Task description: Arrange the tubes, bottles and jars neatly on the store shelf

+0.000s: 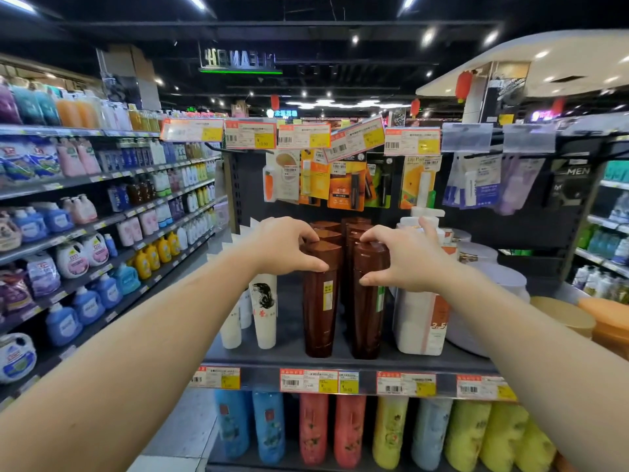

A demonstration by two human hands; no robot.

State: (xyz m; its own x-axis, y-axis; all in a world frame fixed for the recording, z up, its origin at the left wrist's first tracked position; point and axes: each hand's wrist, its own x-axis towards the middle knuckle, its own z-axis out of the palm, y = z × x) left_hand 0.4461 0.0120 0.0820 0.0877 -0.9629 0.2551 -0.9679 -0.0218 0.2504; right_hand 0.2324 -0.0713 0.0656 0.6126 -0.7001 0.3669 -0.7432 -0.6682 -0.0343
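Left grip (286, 245) on left brown bottle (320, 301); right grip (405, 257) on right brown bottle (367, 308).

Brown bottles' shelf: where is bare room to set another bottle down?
Bare shelf shows between the white tube and the left brown bottle, plus a narrower gap between the two front brown bottles. Right of the second brown bottle it is crowded: white pump bottle, then jars.

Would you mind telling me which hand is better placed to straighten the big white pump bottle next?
Right. The right hand grips the right brown bottle beside the white pump bottle; the left hand is farther.
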